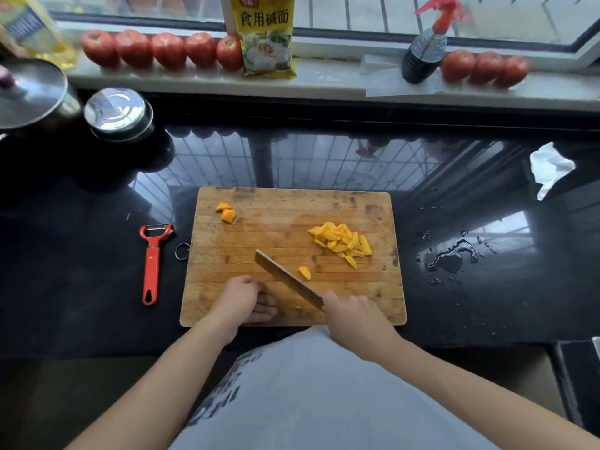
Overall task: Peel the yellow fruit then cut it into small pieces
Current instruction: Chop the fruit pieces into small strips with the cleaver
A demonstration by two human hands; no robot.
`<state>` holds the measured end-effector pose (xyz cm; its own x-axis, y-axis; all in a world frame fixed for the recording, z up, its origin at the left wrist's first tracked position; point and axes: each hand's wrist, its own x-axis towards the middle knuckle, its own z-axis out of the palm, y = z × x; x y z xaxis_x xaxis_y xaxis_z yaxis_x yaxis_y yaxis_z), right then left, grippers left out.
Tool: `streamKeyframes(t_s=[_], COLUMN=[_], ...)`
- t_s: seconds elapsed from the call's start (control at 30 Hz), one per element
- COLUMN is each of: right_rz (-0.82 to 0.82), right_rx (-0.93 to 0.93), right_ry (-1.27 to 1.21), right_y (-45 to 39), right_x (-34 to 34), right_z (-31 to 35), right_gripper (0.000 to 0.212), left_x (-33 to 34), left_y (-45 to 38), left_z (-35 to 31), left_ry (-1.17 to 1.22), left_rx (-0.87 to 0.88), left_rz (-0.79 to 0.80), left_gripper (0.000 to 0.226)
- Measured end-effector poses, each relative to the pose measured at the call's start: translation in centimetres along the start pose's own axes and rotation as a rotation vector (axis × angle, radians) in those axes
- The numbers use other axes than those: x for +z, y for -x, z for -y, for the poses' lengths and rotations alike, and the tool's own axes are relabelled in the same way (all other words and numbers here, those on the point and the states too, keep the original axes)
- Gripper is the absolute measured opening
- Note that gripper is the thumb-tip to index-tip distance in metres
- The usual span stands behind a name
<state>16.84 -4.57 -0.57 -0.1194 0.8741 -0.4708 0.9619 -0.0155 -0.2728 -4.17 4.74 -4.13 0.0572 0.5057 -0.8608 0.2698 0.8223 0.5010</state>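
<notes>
A wooden cutting board (pixel 276 228) lies on the black counter. A heap of small yellow fruit pieces (pixel 342 240) sits at its right. Two orange-yellow chunks (pixel 226 212) lie at its far left, and one loose slice (pixel 305 273) rests just right of the knife blade. My right hand (pixel 354 316) grips the handle of a cleaver (pixel 285 277), whose blade slants up and to the left over the board. My left hand (pixel 246 298) rests curled on the board's near edge, left of the blade; whatever is under its fingers is hidden.
A red peeler (pixel 152 261) lies on the counter left of the board. Two lidded steel pots (pixel 118 113) stand at the far left. Spilled water (pixel 451 254) and a crumpled tissue (pixel 548 168) are on the right. Tomatoes (pixel 168 50), a yellow packet (pixel 266 34) and a spray bottle (pixel 423 50) line the windowsill.
</notes>
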Motion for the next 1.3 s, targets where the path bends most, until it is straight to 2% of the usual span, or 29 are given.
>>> streamKeyframes(t_s=[0.1, 0.23, 0.37, 0.47, 0.6, 0.63, 0.67, 0.77, 0.8, 0.87, 0.93, 1.0, 1.17, 1.3], right_rz=[-0.018, -0.161, -0.300, -0.330, -0.466, -0.499, -0.522, -0.553, -0.565, -0.573, -0.572, -0.566, -0.484, -0.298], right_rx=[-0.031, 0.117, 0.192, 0.114, -0.132, -0.160, -0.173, -0.178, -0.179, -0.172, -0.147, -0.104, -0.091, -0.061], right_ry=[0.046, 0.043, 0.063, -0.010, 0.149, 0.187, 0.213, 0.262, 0.274, 0.307, 0.331, 0.328, 0.233, -0.074], right_y=[-0.6, -2.2, -3.1, -2.5, -0.3, 0.2, 0.5, 0.5, 0.4, 0.4, 0.6, 1.0, 2.4, 2.9], right_x=[0.4, -1.2, -3.5, -4.0, -3.1, -2.7, -2.4, -1.9, -1.9, -2.1, -2.2, -2.2, -1.6, -0.9], right_z=[0.1, -2.0, -4.4, -5.1, -5.1, -5.1, -5.0, -4.9, -4.9, -4.8, -4.9, -5.1, -5.3, -4.7], right_gripper=[0.021, 0.021, 0.012, 0.012, 0.023, 0.026, 0.029, 0.030, 0.028, 0.025, 0.024, 0.025, 0.031, 0.017], left_x=[-3.6, -6.4, -6.2, -4.3, -3.2, -2.9, -2.1, 2.9, 4.9, 8.1, 9.8, 9.9, 5.1, -1.7], left_y=[-0.6, -1.3, -1.5, -0.6, 1.7, 2.4, 3.0, 3.5, 3.0, 1.7, 0.5, 0.0, 1.2, 1.7], left_z=[-0.5, -2.0, -4.0, -4.7, -5.4, -5.6, -5.8, -5.9, -5.8, -6.1, -7.0, -8.0, -9.3, -7.5], left_ry=[0.001, -0.069, -0.170, -0.282, -0.123, -0.140, -0.195, -0.567, -0.743, -1.034, -1.104, -0.997, -0.432, -0.156], left_rx=[0.043, 0.138, 0.223, 0.331, 0.556, 0.624, 0.683, 0.669, 0.670, 0.728, 0.736, 0.706, 0.673, 0.558], left_rz=[-0.142, -0.289, -0.326, -0.294, -0.478, -0.447, -0.335, 0.173, 0.260, 0.267, 0.227, 0.229, 0.078, -0.093], left_gripper=[0.020, 0.017, 0.017, 0.019, 0.027, 0.030, 0.034, 0.045, 0.046, 0.045, 0.044, 0.050, 0.056, 0.050])
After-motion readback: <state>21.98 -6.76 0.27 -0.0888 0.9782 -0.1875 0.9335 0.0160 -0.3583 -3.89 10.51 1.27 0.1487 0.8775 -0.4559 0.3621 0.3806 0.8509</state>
